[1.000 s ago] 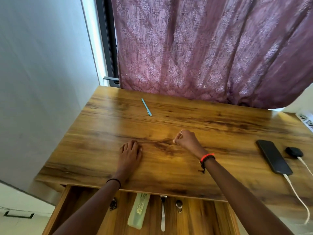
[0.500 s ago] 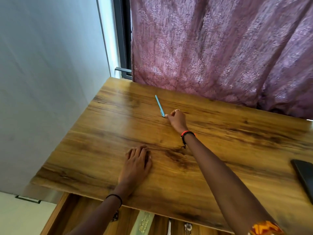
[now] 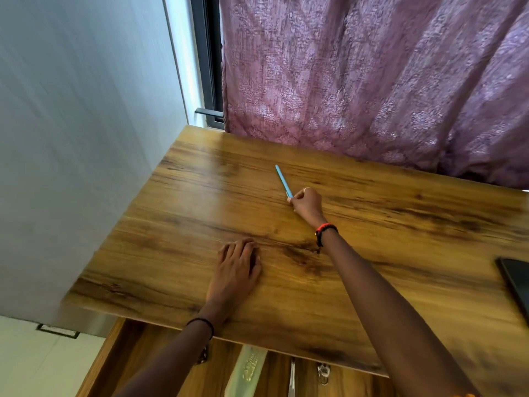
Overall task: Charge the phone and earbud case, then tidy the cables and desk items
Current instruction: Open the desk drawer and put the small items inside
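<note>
A thin light-blue pen [image 3: 282, 180] lies on the wooden desk [image 3: 400, 224] toward its far side. My right hand [image 3: 307, 204] reaches out to it, fingers curled, pinching the pen's near end. My left hand [image 3: 237, 266] rests flat on the desk near the front edge, fingers straight. The black phone [image 3: 516, 282] shows only partly at the right edge of the frame. The earbud case and cables are out of view.
An open drawer [image 3: 123, 356] below the desk's front edge holds a pale green pouch [image 3: 247, 371], a metal utensil [image 3: 292, 378] and small metal bits. A purple curtain [image 3: 372, 75] hangs behind the desk. A grey wall [image 3: 71, 138] stands at the left.
My right hand moved from the desk's middle out to the blue pen and took hold of its near end. The view swung left, so the earbud case and cable left the frame.
</note>
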